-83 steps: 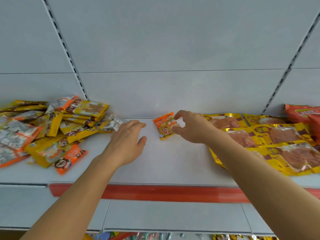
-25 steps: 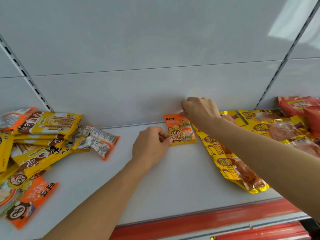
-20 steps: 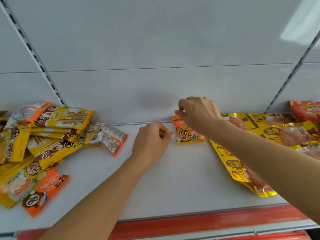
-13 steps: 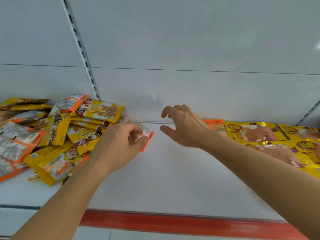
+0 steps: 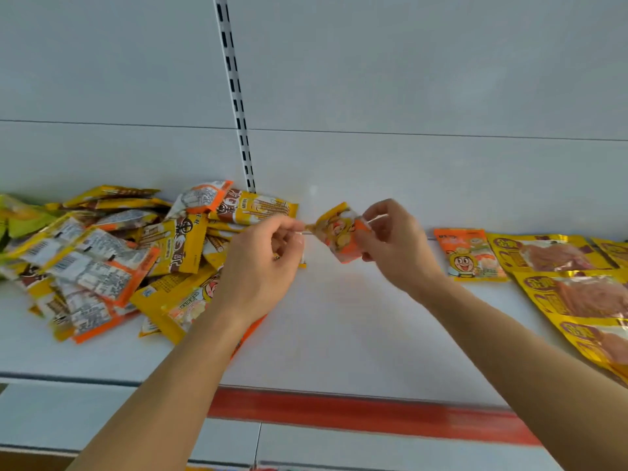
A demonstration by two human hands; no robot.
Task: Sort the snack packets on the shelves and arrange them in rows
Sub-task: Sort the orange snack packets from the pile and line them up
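Note:
A small orange snack packet [image 5: 339, 234] hangs in the air above the white shelf [image 5: 333, 328], held between both hands. My left hand [image 5: 261, 270] pinches its left edge and my right hand [image 5: 396, 246] pinches its right edge. Another orange packet of the same kind [image 5: 470, 254] lies flat by the back wall on the right. A loose heap of yellow and orange packets [image 5: 112, 256] covers the shelf's left part. Large yellow foil packets [image 5: 574, 287] lie overlapping at the right.
A slotted upright rail [image 5: 238, 96] runs up the white back panel. The shelf's front edge carries a red strip [image 5: 356, 413]. A lower shelf edge shows at the bottom.
My left hand lifted an orange packet from beside the heap, and my right hand came over to grip its other edge. The view has swung left since a second ago.

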